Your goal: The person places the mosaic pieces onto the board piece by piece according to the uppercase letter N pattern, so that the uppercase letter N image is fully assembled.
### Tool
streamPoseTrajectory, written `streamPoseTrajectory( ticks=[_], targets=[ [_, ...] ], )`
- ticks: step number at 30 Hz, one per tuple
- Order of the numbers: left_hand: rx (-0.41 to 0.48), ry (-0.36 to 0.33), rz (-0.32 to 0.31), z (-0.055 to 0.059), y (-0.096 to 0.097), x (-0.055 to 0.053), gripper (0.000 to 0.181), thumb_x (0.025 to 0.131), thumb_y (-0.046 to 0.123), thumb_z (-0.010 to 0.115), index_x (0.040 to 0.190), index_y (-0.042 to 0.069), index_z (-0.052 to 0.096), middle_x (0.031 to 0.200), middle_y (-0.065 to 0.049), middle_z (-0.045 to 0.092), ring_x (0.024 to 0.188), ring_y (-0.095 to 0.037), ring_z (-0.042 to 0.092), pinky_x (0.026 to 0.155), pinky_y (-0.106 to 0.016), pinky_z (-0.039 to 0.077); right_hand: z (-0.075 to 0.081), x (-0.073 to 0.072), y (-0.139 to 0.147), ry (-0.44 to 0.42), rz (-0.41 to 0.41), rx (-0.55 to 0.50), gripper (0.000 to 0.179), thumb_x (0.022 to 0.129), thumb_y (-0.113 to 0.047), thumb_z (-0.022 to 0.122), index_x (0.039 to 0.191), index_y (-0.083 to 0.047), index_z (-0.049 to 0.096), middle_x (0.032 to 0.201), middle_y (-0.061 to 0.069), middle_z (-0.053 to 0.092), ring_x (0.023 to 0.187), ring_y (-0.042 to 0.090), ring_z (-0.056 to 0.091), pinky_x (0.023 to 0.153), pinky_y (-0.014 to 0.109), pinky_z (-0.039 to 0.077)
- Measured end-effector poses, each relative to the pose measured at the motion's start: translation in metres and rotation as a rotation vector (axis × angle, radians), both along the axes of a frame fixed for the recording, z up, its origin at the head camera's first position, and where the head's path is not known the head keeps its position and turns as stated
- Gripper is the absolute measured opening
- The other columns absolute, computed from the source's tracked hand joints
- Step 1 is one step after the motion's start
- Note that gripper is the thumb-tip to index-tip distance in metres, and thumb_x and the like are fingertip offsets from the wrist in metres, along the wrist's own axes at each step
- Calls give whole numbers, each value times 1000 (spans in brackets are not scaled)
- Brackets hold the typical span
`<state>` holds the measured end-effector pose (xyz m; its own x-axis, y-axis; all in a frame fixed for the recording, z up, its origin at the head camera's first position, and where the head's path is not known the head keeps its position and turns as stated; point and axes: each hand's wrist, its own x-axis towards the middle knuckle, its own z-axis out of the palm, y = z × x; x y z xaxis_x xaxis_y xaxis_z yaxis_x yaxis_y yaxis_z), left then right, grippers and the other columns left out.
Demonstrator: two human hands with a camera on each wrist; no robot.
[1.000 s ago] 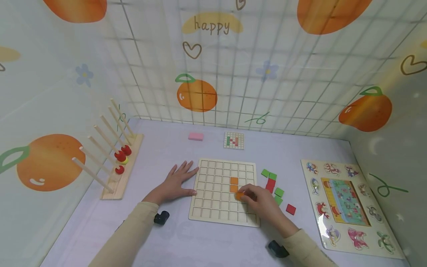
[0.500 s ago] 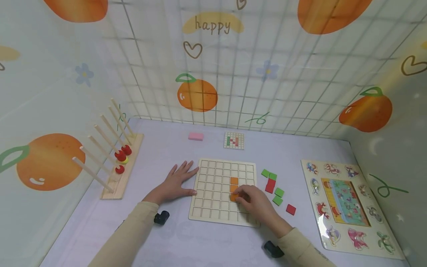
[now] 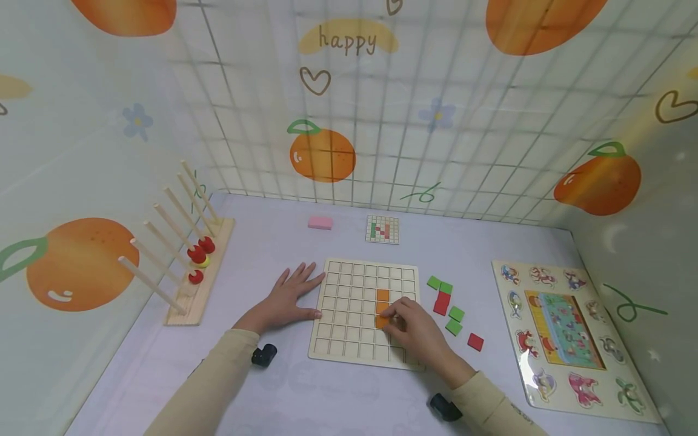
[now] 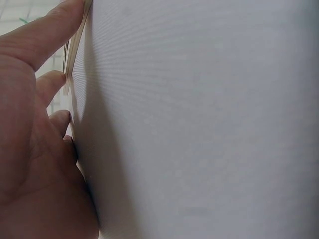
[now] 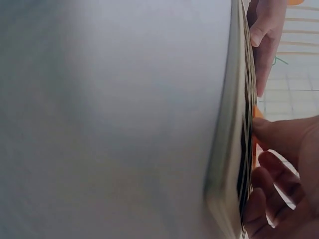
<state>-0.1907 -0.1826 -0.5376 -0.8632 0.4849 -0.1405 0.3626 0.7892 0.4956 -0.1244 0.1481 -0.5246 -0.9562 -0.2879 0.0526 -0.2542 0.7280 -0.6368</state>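
Observation:
A square wooden board (image 3: 345, 330) with a grid of cells lies flat on the table. My left hand (image 3: 286, 301) rests palm down beside it with fingers spread; its thumb and forefinger touch the board's left edge. Over the board's right half, my right hand (image 3: 418, 332) has its thumb and forefinger at an orange square tile (image 3: 381, 323), pinching it at the grid. In the right wrist view the thumb (image 5: 271, 130) presses against orange, and the other fingers are curled. Further orange tiles (image 3: 383, 295) sit directly above it in the same column, partly covered by the fingers.
Several loose green tiles (image 3: 454, 327) and red tiles (image 3: 475, 342) lie right of the board. Behind it are a small patterned grid card (image 3: 383, 230) and a pink block (image 3: 320, 223). A wooden peg stand (image 3: 209, 278) with beads is at left, an animal picture puzzle (image 3: 512, 333) at right.
My right hand has moved slightly left and brought the orange tile into line below the other orange ones, where it now lies straight. My left hand has stayed still.

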Motion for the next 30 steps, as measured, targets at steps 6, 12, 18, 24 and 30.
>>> streamPoseTrajectory(
  ticks=[6, 12, 18, 24, 30],
  targets=[
    [0, -2, 2, 0, 0, 0, 97, 84, 62, 72, 162, 25, 28, 171, -4, 7, 157, -27, -3, 125, -50, -9, 0, 0, -1, 32, 4, 49, 24, 84, -17, 86, 102, -27, 74, 102, -17, 62, 90, 4, 52, 78, 24, 52],
    [2, 4, 2, 0, 0, 0, 97, 84, 62, 72, 162, 25, 28, 171, -4, 8, 157, -27, -2, 125, -51, -8, 2, 2, 0, 52, 17, 81, 23, 85, -18, 85, 103, -27, 75, 104, -16, 63, 91, 5, 53, 77, 26, 52],
    [-1, 8, 1, 0, 1, 0, 97, 84, 63, 72, 162, 25, 29, 171, -4, 8, 157, -27, -2, 125, -51, -8, 3, 2, -1, 48, 21, 98, 19, 85, -20, 84, 102, -26, 77, 103, -14, 63, 96, 6, 55, 82, 28, 55],
    [0, 2, 3, 1, 1, 0, 97, 84, 63, 72, 162, 25, 29, 171, -4, 8, 157, -27, -2, 125, -51, -8, 3, 2, -1, 49, 18, 100, 19, 85, -20, 85, 102, -26, 77, 103, -14, 62, 95, 6, 54, 81, 28, 55],
    [2, 3, 2, 1, 0, 0, 97, 84, 62, 72, 162, 25, 29, 171, -4, 8, 157, -27, -2, 125, -51, -8, 3, 2, -1, 44, 14, 104, 19, 85, -20, 85, 102, -26, 77, 102, -14, 62, 94, 6, 53, 80, 27, 54]
  ],
)
